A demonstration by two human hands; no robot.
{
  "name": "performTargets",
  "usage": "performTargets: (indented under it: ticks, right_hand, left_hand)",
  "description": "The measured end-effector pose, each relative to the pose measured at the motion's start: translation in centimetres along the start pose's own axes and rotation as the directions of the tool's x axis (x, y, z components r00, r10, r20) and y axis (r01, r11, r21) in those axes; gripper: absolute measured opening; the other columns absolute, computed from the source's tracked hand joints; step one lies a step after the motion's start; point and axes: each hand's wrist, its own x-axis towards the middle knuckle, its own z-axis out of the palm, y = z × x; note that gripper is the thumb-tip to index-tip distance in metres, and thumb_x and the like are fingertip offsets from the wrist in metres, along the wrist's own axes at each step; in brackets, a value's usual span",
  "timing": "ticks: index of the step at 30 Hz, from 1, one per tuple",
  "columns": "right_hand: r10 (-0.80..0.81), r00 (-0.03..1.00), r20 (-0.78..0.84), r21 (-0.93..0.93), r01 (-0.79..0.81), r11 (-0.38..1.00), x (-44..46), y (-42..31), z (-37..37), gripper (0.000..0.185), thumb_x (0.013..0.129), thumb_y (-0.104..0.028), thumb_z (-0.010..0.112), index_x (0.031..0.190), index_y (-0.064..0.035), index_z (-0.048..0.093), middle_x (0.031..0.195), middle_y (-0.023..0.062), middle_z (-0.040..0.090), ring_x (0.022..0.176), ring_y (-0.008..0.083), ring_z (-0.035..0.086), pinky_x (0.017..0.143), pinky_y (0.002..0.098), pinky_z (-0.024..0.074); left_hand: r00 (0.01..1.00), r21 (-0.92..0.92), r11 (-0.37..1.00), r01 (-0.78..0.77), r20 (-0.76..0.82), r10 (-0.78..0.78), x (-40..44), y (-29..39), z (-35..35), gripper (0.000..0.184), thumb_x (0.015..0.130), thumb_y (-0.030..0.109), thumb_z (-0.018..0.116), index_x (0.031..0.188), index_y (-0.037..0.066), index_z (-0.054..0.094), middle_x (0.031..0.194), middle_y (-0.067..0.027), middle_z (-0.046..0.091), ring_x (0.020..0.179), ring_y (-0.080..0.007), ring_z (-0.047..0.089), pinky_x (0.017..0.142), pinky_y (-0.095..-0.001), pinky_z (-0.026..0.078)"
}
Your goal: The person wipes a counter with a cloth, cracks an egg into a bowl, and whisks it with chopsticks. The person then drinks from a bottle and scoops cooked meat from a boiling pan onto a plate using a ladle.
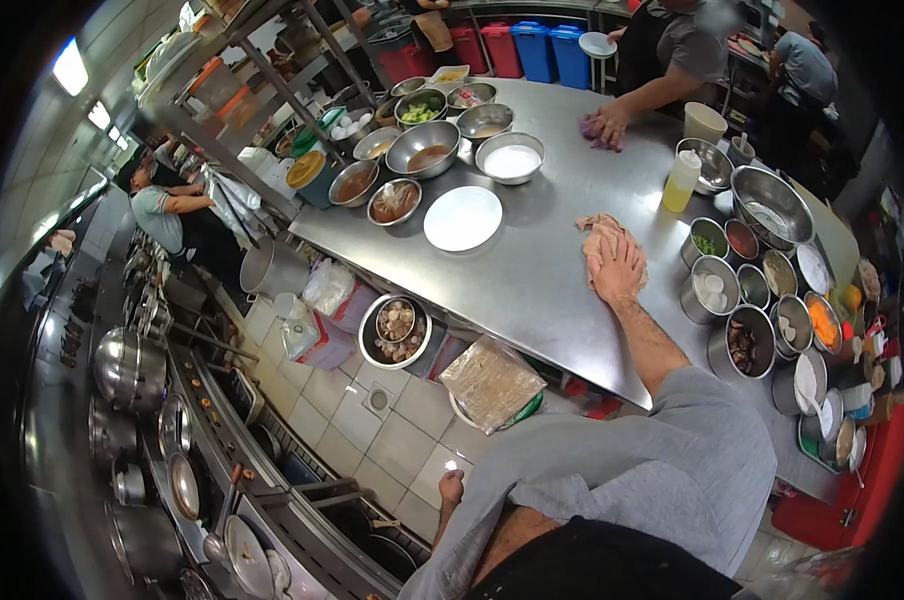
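One of my hands, the right hand (618,268), presses down on a pinkish-tan cloth (602,238) lying on the steel table (532,265). Its fingers are spread over the cloth. Down at my side, above the tiled floor, my left hand (452,487) is curled closed; whatever it may hold is too small to make out. A white oval plate (463,218) lies on the table, left of the cloth. Right of my right hand stand metal containers, one with white round pieces (710,290) and one with dark pieces (742,346).
Across the table a co-worker's hand (608,128) rests on a purple cloth. An oil bottle (681,182) stands at the right. Bowls, including one with white contents (510,161), line the far left. Below are a wrapped box (492,382) and a floor drain (379,399).
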Motion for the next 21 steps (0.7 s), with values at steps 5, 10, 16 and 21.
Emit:
performTargets:
  ticks: [5, 10, 16, 21]
  right_hand:
    - [-0.023, 1.0, 0.006, 0.021, 0.022, 1.0, 0.2, 0.3, 0.0, 0.054, 0.086, -0.042, 0.046, 0.133, -0.0162, 0.038, 0.142, 0.0117, 0.022, 0.132, 0.0326, 0.015, 0.102, 0.0593, 0.0115]
    - [-0.268, 0.937, 0.223, 0.185, 0.229, 0.956, 0.7, -0.9, -2.8, 0.052, 0.083, -0.037, 0.051, 0.129, -0.0139, 0.041, 0.138, 0.0126, 0.027, 0.128, 0.0324, 0.02, 0.103, 0.0581, 0.0111]
    - [-0.436, 0.894, 0.106, 0.244, 0.402, 0.883, -0.6, -4.7, -0.2, 0.052, 0.081, -0.035, 0.055, 0.126, -0.0121, 0.044, 0.134, 0.0135, 0.032, 0.126, 0.0335, 0.023, 0.102, 0.0581, 0.0125]
    - [-0.508, 0.861, 0.036, 0.269, 0.481, 0.834, -1.4, -7.3, -0.2, 0.048, 0.084, -0.037, 0.052, 0.124, -0.0121, 0.046, 0.135, 0.0141, 0.033, 0.126, 0.0345, 0.024, 0.102, 0.0587, 0.0124]
  left_hand:
    - [0.998, 0.078, 0.995, -0.062, 0.032, 0.06, -1.4, -1.3, 2.5, 0.032, 0.073, 0.023, 0.064, 0.094, 0.0, 0.065, 0.088, -0.008, 0.066, 0.085, -0.016, 0.06, 0.078, -0.0276, 0.046]
    - [1.0, -0.081, 0.996, 0.022, -0.002, -0.022, -2.3, -1.9, 4.1, 0.023, 0.073, 0.018, 0.065, 0.089, 0.001, 0.065, 0.079, -0.0053, 0.064, 0.073, -0.0135, 0.057, 0.068, -0.0272, 0.046]
    - [0.987, 0.021, 0.996, 0.084, -0.138, -0.08, -5.1, -0.1, 5.0, 0.022, 0.073, 0.016, 0.067, 0.089, 0.002, 0.065, 0.079, -0.0057, 0.064, 0.072, -0.0141, 0.057, 0.066, -0.0283, 0.047]
    - [0.968, 0.032, 0.996, 0.077, -0.24, -0.067, -7.4, -1.2, 6.3, 0.023, 0.072, 0.018, 0.068, 0.088, 0.002, 0.066, 0.081, -0.008, 0.066, 0.075, -0.0161, 0.06, 0.07, -0.0293, 0.048]
